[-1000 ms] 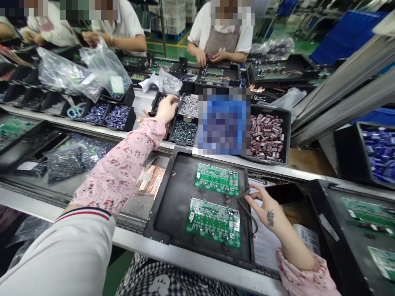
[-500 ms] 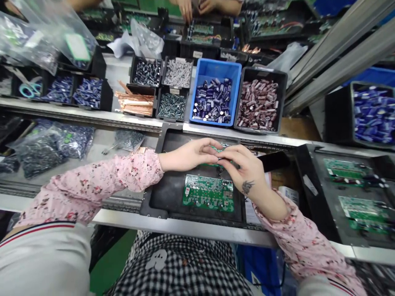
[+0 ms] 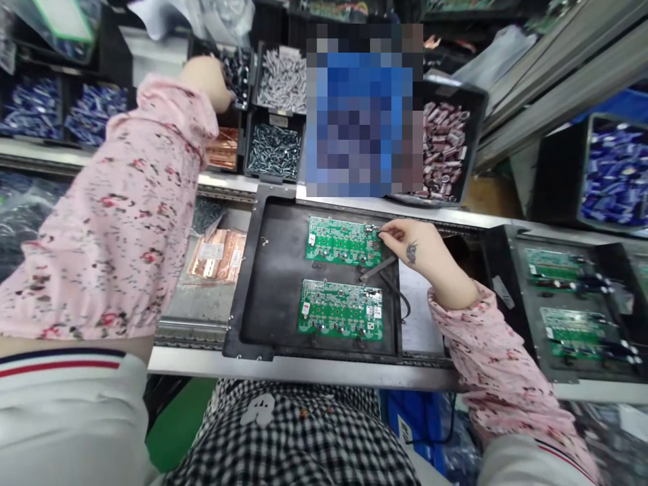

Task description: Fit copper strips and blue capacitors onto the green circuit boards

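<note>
My left hand (image 3: 207, 82) reaches into the black bin of small dark cylindrical components (image 3: 237, 74) at the back. Its fingers are mostly hidden behind the hand. My right hand (image 3: 408, 244) is closed in a pinch at the upper right corner of a green circuit board (image 3: 339, 241), beside the small components there; what its fingertips hold, if anything, cannot be made out. A second green circuit board (image 3: 339, 310) lies below the first. Both rest in a black tray (image 3: 271, 283), where a grey strip (image 3: 377, 268) sits between them at the right.
Bins of grey components (image 3: 283, 81), dark green components (image 3: 274, 150) and brown capacitors (image 3: 445, 152) line the back, with a blurred-out blue bin (image 3: 354, 128) among them. Copper-coloured strips (image 3: 219, 253) lie left of the tray. Another tray with boards (image 3: 557, 351) stands at right.
My hands were together over the upper board. The left has moved away to the back-left bin; the right has shifted slightly right. The upper board is now uncovered.
</note>
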{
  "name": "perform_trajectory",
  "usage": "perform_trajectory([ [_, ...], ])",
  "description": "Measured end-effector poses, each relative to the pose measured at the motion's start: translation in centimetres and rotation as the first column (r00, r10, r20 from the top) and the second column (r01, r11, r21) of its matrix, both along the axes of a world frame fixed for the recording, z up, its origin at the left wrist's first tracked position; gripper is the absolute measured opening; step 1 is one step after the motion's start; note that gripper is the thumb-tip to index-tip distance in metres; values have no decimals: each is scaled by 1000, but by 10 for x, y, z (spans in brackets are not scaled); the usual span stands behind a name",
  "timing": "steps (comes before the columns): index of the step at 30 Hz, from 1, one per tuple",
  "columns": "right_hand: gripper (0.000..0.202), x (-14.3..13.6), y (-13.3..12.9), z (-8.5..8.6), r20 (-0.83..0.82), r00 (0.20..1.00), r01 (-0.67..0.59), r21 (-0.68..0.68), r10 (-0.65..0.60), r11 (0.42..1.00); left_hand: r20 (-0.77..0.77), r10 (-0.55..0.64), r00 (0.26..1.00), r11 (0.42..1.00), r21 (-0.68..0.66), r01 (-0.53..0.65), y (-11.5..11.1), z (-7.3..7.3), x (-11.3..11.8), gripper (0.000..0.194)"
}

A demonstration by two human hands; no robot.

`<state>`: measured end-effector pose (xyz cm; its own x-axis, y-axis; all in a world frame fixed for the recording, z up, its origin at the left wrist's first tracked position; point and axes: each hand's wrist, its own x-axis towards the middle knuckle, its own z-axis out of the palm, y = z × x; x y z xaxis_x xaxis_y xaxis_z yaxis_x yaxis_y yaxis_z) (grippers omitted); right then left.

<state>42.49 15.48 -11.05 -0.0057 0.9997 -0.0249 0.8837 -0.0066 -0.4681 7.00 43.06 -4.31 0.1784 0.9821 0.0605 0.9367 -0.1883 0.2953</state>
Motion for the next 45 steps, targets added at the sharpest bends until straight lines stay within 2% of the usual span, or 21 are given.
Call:
perform_trajectory([
  [3,19,-3,2,2,72,997,-21,-3,21,1000,-1,117,993,993,-7,-117,-1,-9,3,32],
  [6,22,-2,3,3,137,990,-28,0,28,1000,31,169,985,986,-3,-169,-2,-14,3,31],
  [9,23,-2,4,1,178,984,-28,12,25,1000,73,219,973,974,51,-223,0,-20,-3,40],
  [14,24,-8,4,0,221,975,12,42,-21,999,163,211,964,969,96,-228,4,-26,-22,45],
  [17,27,-15,-5,8,166,986,16,90,-31,996,339,180,923,960,146,-241,-7,-19,-20,42],
  [20,28,-29,-20,20,27,1000,9,212,-15,977,625,86,776,989,39,-142,-45,-10,6,30],
  [22,30,-42,-29,29,-50,999,0,297,16,955,707,21,707,994,-92,64,-83,-10,33,14],
  [23,31,-49,-33,33,-74,997,-11,332,38,943,723,-8,691,973,-154,172,-105,-12,48,14],
  [26,33,-69,-39,42,-106,989,-49,405,100,913,790,-19,613,873,-286,395,-167,-20,82,25],
  [28,32,-79,-40,46,-104,987,-64,434,121,899,872,82,483,746,-375,550,-202,-24,96,28],
  [30,25,-84,-42,48,-84,988,-75,456,127,887,908,204,365,617,-409,673,-229,-27,103,30],
  [33,16,-82,-50,51,-54,988,-99,492,144,865,924,246,294,541,-383,749,-252,-30,110,33],
  [35,13,-75,-60,51,-54,986,-107,506,155,856,939,115,324,508,-336,793,-248,-33,113,33],
  [36,12,-71,-67,50,-58,987,-102,503,151,858,932,-16,363,514,-304,802,-238,-33,114,31],
  [37,11,-65,-74,47,-63,988,-92,494,142,864,889,-166,426,557,-272,784,-223,-32,113,28],
  [39,10,-54,-91,39,-63,992,-71,458,112,886,661,-381,646,767,-164,621,-177,-26,106,22],
  [40,11,-48,-99,33,-62,992,-69,447,107,892,504,-351,789,890,-82,448,-150,-21,101,23],
  [41,11,-43,-107,26,-57,992,-74,442,110,894,350,-235,907,968,3,250,-122,-15,94,26],
  [42,11,-38,-115,19,-49,992,-81,456,116,886,185,-107,977,994,20,105,-96,-9,89,28],
  [43,10,-35,-123,12,-38,992,-86,472,117,878,119,-22,993,1000,17,20,-74,-4,84,30],
  [45,6,-31,-135,0,-7,995,-81,493,97,866,34,33,999,999,-36,-32,-40,3,80,30],
])
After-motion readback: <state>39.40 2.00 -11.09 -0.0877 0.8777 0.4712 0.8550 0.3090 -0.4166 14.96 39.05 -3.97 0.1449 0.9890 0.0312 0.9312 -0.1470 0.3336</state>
